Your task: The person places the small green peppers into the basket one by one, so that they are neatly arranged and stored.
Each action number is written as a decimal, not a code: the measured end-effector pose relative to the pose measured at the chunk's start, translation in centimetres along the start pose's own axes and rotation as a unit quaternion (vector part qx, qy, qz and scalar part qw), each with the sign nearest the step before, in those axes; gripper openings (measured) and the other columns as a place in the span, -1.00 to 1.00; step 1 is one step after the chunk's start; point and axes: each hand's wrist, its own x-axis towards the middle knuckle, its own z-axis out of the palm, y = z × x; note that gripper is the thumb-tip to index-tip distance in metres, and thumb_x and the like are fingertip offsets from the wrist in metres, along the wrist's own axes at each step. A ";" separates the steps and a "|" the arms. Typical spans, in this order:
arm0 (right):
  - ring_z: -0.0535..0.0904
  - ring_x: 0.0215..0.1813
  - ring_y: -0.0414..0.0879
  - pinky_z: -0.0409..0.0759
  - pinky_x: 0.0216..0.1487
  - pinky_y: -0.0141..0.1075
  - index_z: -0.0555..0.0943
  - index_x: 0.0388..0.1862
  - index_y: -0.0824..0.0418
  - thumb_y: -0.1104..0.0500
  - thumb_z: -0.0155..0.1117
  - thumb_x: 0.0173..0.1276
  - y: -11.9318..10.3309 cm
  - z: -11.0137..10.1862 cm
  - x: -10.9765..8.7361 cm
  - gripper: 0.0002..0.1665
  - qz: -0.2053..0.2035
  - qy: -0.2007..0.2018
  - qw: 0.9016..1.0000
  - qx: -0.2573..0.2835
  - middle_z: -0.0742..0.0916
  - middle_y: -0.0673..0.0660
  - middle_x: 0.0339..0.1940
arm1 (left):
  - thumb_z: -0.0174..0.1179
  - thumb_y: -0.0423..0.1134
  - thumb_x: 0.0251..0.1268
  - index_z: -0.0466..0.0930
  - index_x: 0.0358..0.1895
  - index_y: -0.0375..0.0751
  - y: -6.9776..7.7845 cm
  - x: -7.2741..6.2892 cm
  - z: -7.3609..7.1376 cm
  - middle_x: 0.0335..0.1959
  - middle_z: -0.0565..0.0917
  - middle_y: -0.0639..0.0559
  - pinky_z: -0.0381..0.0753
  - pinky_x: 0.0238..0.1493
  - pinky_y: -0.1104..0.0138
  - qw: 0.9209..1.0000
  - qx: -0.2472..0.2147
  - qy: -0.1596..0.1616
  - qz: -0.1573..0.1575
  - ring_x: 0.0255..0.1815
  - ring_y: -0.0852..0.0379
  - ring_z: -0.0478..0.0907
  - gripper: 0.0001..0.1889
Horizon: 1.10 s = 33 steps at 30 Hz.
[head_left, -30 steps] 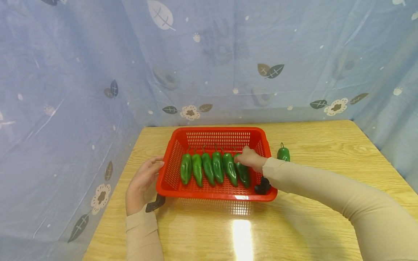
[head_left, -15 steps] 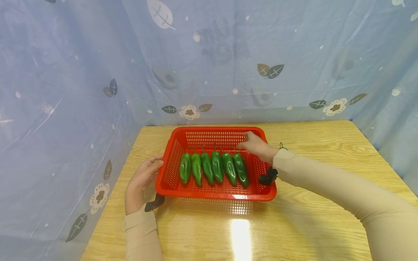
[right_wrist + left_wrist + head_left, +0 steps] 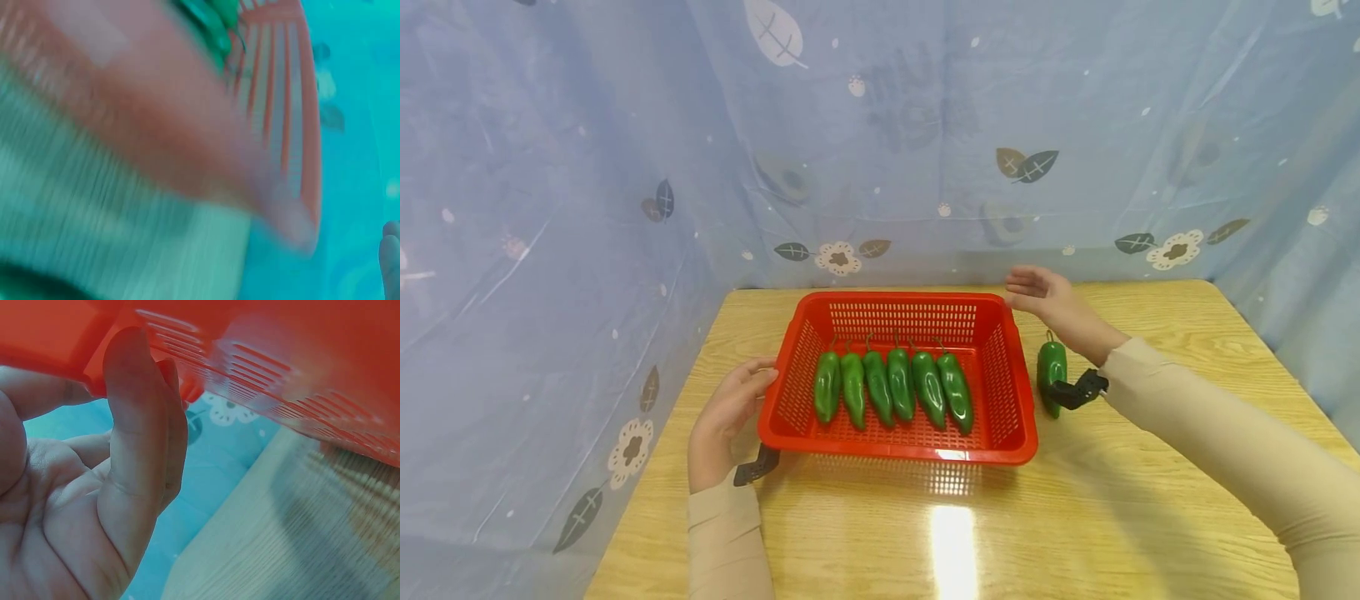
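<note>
A red plastic basket [image 3: 898, 454] with slotted walls stands on the table, and several green peppers [image 3: 901, 383] lie side by side in it, stems toward the far wall. At its left side, my left hand [image 3: 730, 417] holds the rim. The left wrist view shows those fingers [image 3: 134, 431] against the red underside of the rim. My right hand [image 3: 1060, 308] is above the basket's far right corner, fingers loosely spread with nothing in them. Below it, right of the basket, another green pepper [image 3: 1051, 367] lies on the wood, partly covered by the black wrist mount.
The light wood table [image 3: 1180, 350] reaches back to a blue leaf-patterned curtain [image 3: 880, 167], which also hangs along the left and right sides. A black wrist mount [image 3: 1078, 389] sits under the right wrist. Bright glare [image 3: 953, 550] lies on the table's front.
My right hand has let go of the rightmost pepper in the basket, then risen and moved right, past the basket's right rim. My left hand has stayed at the left rim.
</note>
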 end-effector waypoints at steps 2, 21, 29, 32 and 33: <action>0.16 0.45 0.21 0.15 0.43 0.05 -0.02 0.49 0.35 0.04 0.09 0.44 1.2 -1.2 -0.5 -0.17 0.007 0.014 1.000 -0.005 0.26 0.35 0.44 | -0.07 -0.31 0.47 0.15 0.23 -0.61 0.0 0.0 0.1 -0.23 0.66 0.11 0.65 -0.13 0.32 1.000 0.003 0.000 0.001 -0.22 0.22 0.64 -0.55; 0.14 0.39 0.46 0.35 0.24 0.18 0.14 0.43 0.36 0.08 0.11 0.43 12.7 -2.4 -4.1 -0.28 0.072 0.034 0.992 -0.098 0.24 0.56 0.38 | -0.06 -0.31 0.47 0.17 0.22 -0.59 0.1 -0.4 0.1 -0.26 0.67 0.14 0.64 -0.13 0.31 1.000 0.002 0.011 -0.006 -0.23 0.22 0.65 -0.56; 0.51 0.14 0.32 0.56 -0.16 -0.32 0.32 0.34 0.35 0.10 0.21 0.36 13.1 -1.2 -3.6 -0.35 0.053 0.029 0.989 -0.136 0.50 0.51 0.18 | -0.05 -0.31 0.46 0.18 0.22 -0.59 0.1 -0.3 0.1 -0.25 0.68 0.14 0.65 -0.15 0.32 1.000 0.001 0.012 -0.004 -0.23 0.22 0.65 -0.56; 0.56 0.00 0.18 0.56 -0.21 -0.32 0.37 0.30 0.34 0.05 0.25 0.32 13.1 -1.1 -3.4 -0.34 0.053 0.027 0.987 -0.151 0.53 0.49 0.13 | -0.05 -0.32 0.46 0.17 0.22 -0.59 0.1 -0.2 0.2 -0.25 0.68 0.14 0.65 -0.16 0.33 1.000 -0.003 0.008 0.000 -0.23 0.23 0.65 -0.57; 0.57 -0.06 0.12 0.55 -0.24 -0.32 0.40 0.28 0.33 0.04 0.27 0.29 13.1 -1.2 -3.4 -0.35 0.050 0.030 0.986 -0.159 0.54 0.50 0.09 | -0.06 -0.32 0.46 0.17 0.22 -0.59 0.1 -0.2 0.2 -0.25 0.68 0.13 0.65 -0.16 0.33 1.000 -0.004 0.006 0.001 -0.23 0.23 0.65 -0.57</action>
